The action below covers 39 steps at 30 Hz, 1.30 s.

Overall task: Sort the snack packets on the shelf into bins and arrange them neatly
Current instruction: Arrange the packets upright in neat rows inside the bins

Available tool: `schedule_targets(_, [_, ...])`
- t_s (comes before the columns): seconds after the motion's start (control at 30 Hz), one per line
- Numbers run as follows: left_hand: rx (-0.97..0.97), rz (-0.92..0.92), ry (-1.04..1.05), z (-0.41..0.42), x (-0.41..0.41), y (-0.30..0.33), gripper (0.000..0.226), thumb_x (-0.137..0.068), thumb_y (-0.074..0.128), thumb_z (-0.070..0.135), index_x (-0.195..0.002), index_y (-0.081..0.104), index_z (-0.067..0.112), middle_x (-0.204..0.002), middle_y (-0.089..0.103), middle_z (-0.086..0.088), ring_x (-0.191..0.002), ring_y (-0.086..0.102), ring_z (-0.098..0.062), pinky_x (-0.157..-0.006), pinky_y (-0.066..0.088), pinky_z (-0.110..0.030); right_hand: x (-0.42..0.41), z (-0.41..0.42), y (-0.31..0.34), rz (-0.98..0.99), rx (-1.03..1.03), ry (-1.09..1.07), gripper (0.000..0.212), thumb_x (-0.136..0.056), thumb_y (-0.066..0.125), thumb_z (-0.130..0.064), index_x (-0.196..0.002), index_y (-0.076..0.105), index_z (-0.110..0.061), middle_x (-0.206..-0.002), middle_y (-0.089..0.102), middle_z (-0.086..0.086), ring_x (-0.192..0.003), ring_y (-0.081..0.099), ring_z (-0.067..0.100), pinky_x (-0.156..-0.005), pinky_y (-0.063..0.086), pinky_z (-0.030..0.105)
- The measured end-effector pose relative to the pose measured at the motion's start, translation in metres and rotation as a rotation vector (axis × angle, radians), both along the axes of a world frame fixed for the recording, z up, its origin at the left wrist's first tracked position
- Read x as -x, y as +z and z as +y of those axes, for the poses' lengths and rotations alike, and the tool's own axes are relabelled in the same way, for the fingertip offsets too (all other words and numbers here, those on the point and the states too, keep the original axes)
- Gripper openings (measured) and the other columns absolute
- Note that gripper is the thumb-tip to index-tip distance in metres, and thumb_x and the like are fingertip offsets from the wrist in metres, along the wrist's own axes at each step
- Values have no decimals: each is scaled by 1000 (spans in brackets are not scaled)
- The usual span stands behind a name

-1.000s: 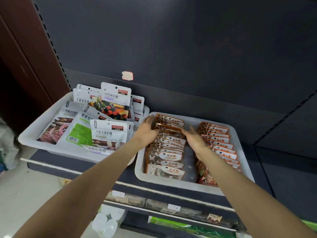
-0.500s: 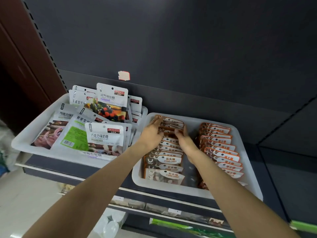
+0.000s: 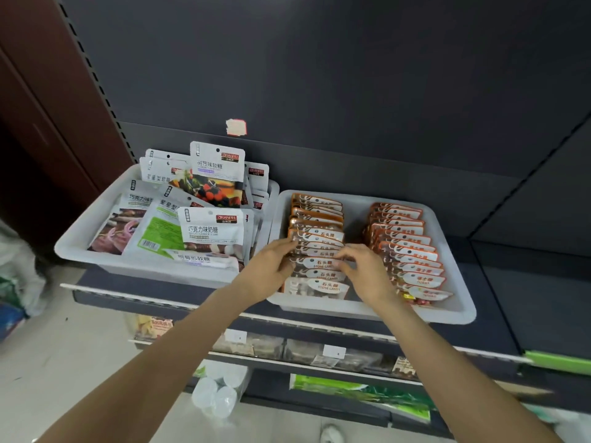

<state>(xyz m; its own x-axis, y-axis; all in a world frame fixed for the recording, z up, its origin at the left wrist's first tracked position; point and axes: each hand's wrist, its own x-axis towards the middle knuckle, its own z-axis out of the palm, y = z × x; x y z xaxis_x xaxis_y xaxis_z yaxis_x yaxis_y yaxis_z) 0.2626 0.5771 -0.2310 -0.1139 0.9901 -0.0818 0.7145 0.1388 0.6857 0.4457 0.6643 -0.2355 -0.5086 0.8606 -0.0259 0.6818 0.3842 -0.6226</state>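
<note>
Both hands are set against the near row of orange packets (image 3: 316,247): its left edge is gripped by the left hand (image 3: 271,270), its right edge is pinched by the curled fingers of the right hand (image 3: 367,273). The row is held in the right bin (image 3: 447,311) on the shelf (image 3: 499,330), beside a second orange row (image 3: 406,247). White packets (image 3: 211,231) are piled loosely in the left bin (image 3: 83,244).
</note>
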Motion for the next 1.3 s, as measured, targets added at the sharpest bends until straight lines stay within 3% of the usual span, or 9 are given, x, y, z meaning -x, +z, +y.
schedule_targets(0.1, [8,87,-28,-8,-4,-8,57,-98,46,19,-149,21,14,-158,14,0,-143,19,-15,-106,8,-11,0,-1,3,-46,-64,-61,9,-90,62,-15,-94,70,-13,-109,67,4,-99,62,16,-84,46,22])
schedule_targets(0.2, [6,73,7,-11,-10,-10,60,-98,47,18,-150,17,14,-158,10,0,-145,14,-13,-108,7,-12,-6,-5,6,-122,-47,-108,16,-92,59,-15,-99,72,-10,-104,70,6,-91,63,17,-78,45,22])
schedule_targets(0.4, [87,112,-26,-11,-23,-5,63,-99,45,22,-151,10,17,-159,4,0,-146,5,-14,-116,9,-24,-12,-13,12,-35,88,-79,27,-97,51,-17,-117,66,-8,-117,67,8,-103,61,20,-80,39,20])
schedule_targets(0.47, [98,159,-29,-11,-27,-4,62,-100,43,25,-151,8,17,-159,2,0,-147,3,-15,-116,8,-25,-11,-17,17,-9,149,-111,36,-100,43,-24,-131,54,-11,-133,57,7,-119,53,23,-92,40,25])
schedule_targets(0.63, [123,184,10,-10,-34,-2,61,-100,43,25,-151,11,18,-160,4,0,-147,3,-16,-118,8,-28,-6,-28,21,-40,356,48,53,-103,31,-34,-151,10,-25,-150,34,2,-135,38,22,-108,31,34])
schedule_targets(0.8, [57,111,101,-5,-30,8,56,-99,44,16,-150,20,19,-155,25,-2,-139,31,-21,-115,27,-32,-9,-17,25,22,271,35,44,-102,36,-29,-145,29,-21,-148,39,2,-134,39,21,-106,35,32])
schedule_targets(1.03, [109,144,254,56,-1,14,54,-100,39,25,-148,19,11,-156,15,-14,-144,15,-33,-115,19,-45,13,27,26,20,191,0,48,-102,37,-30,-148,24,-26,-153,30,2,-140,30,22,-112,28,40])
schedule_targets(1.17, [145,104,184,81,7,12,52,-100,38,25,-147,21,13,-144,38,-15,-128,44,-34,-105,35,-45,30,43,19,-27,253,-20,56,-101,36,-37,-151,14,-27,-157,19,3,-142,25,25,-115,23,41])
schedule_targets(1.3, [143,182,82,87,14,2,63,-98,41,25,-151,8,14,-157,14,-9,-141,26,-28,-114,25,-41,41,48,10,-62,248,-25,62,-100,37,-41,-152,7,-23,-160,4,-3,-145,15,21,-116,15,35])
